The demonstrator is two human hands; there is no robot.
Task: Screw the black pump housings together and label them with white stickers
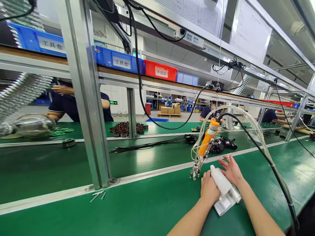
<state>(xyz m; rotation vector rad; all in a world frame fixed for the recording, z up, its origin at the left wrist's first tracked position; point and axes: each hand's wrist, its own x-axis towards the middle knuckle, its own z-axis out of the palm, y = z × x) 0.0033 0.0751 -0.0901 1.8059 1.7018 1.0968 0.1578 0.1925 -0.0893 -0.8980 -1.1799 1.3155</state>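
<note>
A white roll (220,180), seemingly soft wrapping material, lies tilted between my hands over the green bench. My left hand (209,187) is closed against its left side, the fingers partly hidden. On its right, my right hand (232,172) has its fingers spread, close to the roll; whether the palm touches it I cannot tell. Under the roll's near end is a clear plastic packet (224,205), with the end of another whitish roll (236,195) beside it. Just beyond my left hand hangs an orange electric screwdriver (208,137) with a metal fixture at its tip.
Black parts (222,145) lie behind the screwdriver, near a bundle of black cables (152,143). An aluminium post (86,98) stands at left, with white sticks (97,194) at its foot. A thick black hose (268,154) arches over my right arm. Co-workers sit across the bench.
</note>
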